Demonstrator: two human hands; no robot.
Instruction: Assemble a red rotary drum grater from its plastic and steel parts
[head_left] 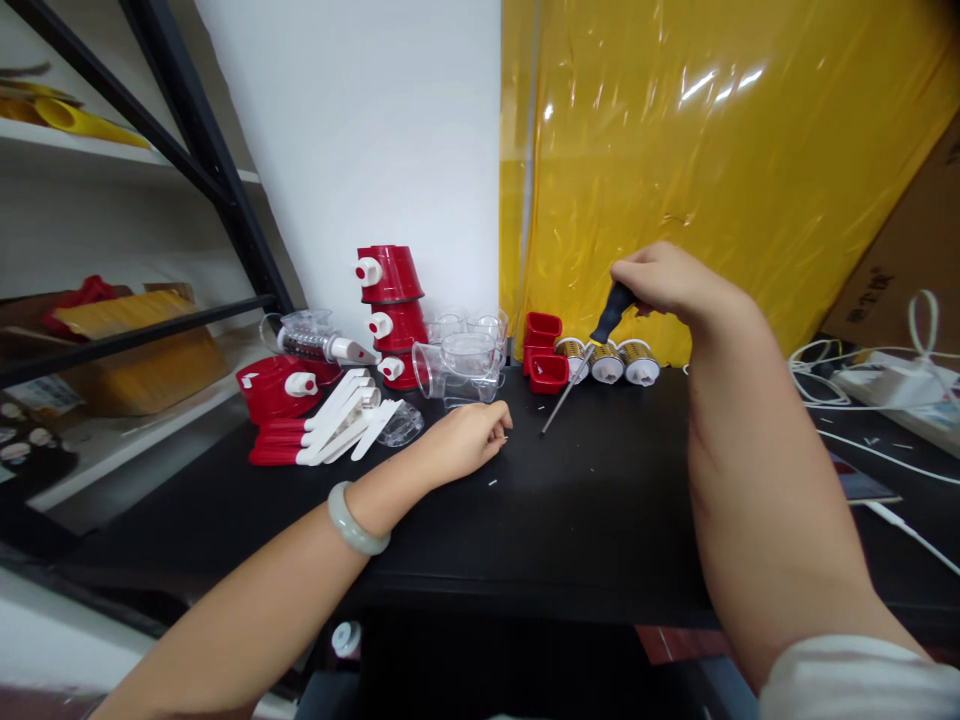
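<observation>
My right hand (pixel 654 278) is closed around the dark blue handle of a screwdriver (pixel 568 396), held at a slant with its long metal shaft reaching down and left to just at the black tabletop. A small dark spot shows at the tip; whether it touches anything is unclear. My left hand (pixel 471 440) rests on the table left of the tip, fingers curled in; what is inside them, if anything, is hidden. A tiny pale screw-like piece (pixel 493 483) lies just in front of it. Behind it stand clear plastic housings (pixel 469 370).
Left of centre are stacked red bases (pixel 395 275) with white knobs, another red base (pixel 270 392), and red-and-white handles (pixel 330 430). Red trays (pixel 547 373) and several grater drums (pixel 639 362) line the back. White cables (pixel 817 370) and a phone-like slab (pixel 862 482) lie right.
</observation>
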